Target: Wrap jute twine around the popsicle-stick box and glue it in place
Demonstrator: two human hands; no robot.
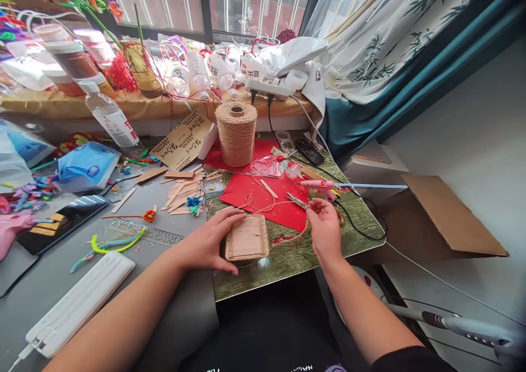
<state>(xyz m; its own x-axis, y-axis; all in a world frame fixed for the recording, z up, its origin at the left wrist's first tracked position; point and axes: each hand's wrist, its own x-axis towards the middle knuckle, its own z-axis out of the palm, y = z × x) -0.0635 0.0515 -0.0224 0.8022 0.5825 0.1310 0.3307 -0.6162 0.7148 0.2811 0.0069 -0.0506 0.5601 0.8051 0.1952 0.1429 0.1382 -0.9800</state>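
My left hand rests on the green mat, its fingers curved round the left side of a small panel of wooden sticks edged with twine. My right hand is just right of the panel, fingers pinched at a pair of small scissors and the thin twine that loops over the red paper. A big spool of twine stands behind, upright. A pink glue gun with a clear stick lies right of the red paper.
Loose wooden sticks lie left of the red paper. A water bottle, a phone, a white case and pipe cleaners crowd the grey table. A power strip and a cardboard box are on the right.
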